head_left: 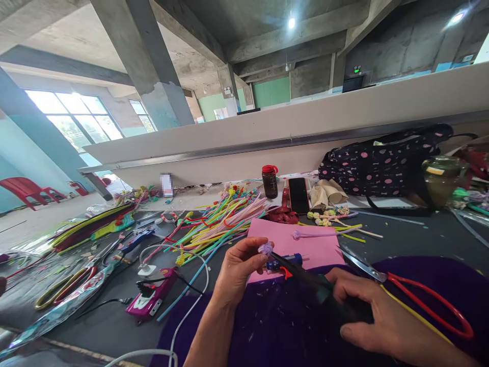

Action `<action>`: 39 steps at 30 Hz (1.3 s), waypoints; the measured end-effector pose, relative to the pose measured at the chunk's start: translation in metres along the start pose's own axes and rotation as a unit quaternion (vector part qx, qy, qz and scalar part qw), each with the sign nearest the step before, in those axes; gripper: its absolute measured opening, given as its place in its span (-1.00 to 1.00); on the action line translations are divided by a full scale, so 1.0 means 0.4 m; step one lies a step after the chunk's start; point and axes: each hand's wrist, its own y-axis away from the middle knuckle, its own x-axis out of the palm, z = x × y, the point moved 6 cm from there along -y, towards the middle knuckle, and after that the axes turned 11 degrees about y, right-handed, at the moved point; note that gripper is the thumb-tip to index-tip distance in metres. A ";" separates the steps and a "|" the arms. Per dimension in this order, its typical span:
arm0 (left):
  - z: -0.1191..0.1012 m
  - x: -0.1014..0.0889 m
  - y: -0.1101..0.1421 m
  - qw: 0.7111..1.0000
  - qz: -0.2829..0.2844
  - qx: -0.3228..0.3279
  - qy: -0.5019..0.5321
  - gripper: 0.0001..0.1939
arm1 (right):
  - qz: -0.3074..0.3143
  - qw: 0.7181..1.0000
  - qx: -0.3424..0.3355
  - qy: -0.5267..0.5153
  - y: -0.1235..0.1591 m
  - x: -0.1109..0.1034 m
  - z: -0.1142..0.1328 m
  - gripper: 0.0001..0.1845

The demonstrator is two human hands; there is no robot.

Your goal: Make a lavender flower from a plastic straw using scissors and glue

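Between the thumb and fingers of my left hand (244,265) is a small lilac flower-like piece (266,248). My right hand (357,306) is wrapped round a dark, long-nosed tool (301,275), blurred, its exact kind unclear. The tool's tip meets the lilac piece or lies just beside it. Behind the tool, a blue tool with an orange trigger (284,261) lies on a pink sheet (324,255). On the same sheet rests a lilac stem with a knobbed end (324,233). Large red-handled scissors (428,295) lie by my right wrist.
A heap of coloured fuzzy stems (225,216) spreads across the table's middle. At the back stand a red-lidded bottle (269,182), a phone (298,195) and a patterned bag (378,165). Left are a purple power strip (153,295), a white cable (208,270) and yellow-handled scissors (63,290).
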 end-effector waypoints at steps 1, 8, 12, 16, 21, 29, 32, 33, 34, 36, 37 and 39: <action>0.001 0.000 0.000 1.000 0.001 -0.001 -0.002 -0.74 | 0.000 1.000 -0.001 -0.002 0.000 0.000 0.000 -0.82; 0.001 0.001 0.000 1.000 0.011 0.000 -0.018 -0.75 | 0.006 0.999 -0.008 -0.036 -0.001 0.004 0.005 -0.84; 0.001 0.001 0.000 1.000 0.013 -0.002 -0.024 -0.75 | 0.011 0.999 -0.020 -0.046 -0.001 0.007 0.003 -0.84; 0.002 0.002 -0.001 1.000 0.016 -0.008 -0.025 -0.75 | -0.002 0.999 -0.024 -0.037 -0.002 0.000 0.004 -0.87; 0.000 -0.002 0.000 0.999 0.011 -0.010 -0.033 -0.74 | -0.010 0.999 -0.017 -0.026 -0.005 -0.004 0.015 -0.92; -0.010 -0.006 0.002 0.997 -0.010 -0.008 -0.071 -0.75 | -0.016 1.000 0.018 0.014 -0.002 -0.002 -0.002 -0.90; -0.017 -0.008 0.003 0.993 -0.025 0.001 -0.113 -0.76 | -0.020 0.999 0.018 0.031 -0.002 -0.004 -0.002 -0.89; -0.019 -0.009 0.003 0.991 -0.029 0.003 -0.128 -0.76 | -0.024 0.999 0.016 0.034 -0.002 -0.006 0.000 -0.88; -0.019 -0.009 0.003 0.989 -0.031 0.003 -0.142 -0.76 | -0.026 0.999 0.013 0.036 -0.002 -0.007 0.004 -0.88; -0.020 -0.005 0.002 0.987 -0.029 0.004 -0.156 -0.76 | -0.025 0.999 0.006 0.031 -0.003 -0.010 0.013 -0.87; -0.019 -0.001 0.002 0.988 -0.026 0.002 -0.154 -0.75 | -0.019 0.999 0.003 0.027 -0.003 -0.009 0.017 -0.86; -0.016 0.006 0.001 0.992 -0.028 -0.005 -0.126 -0.75 | -0.010 1.000 0.003 0.020 -0.002 -0.009 0.021 -0.85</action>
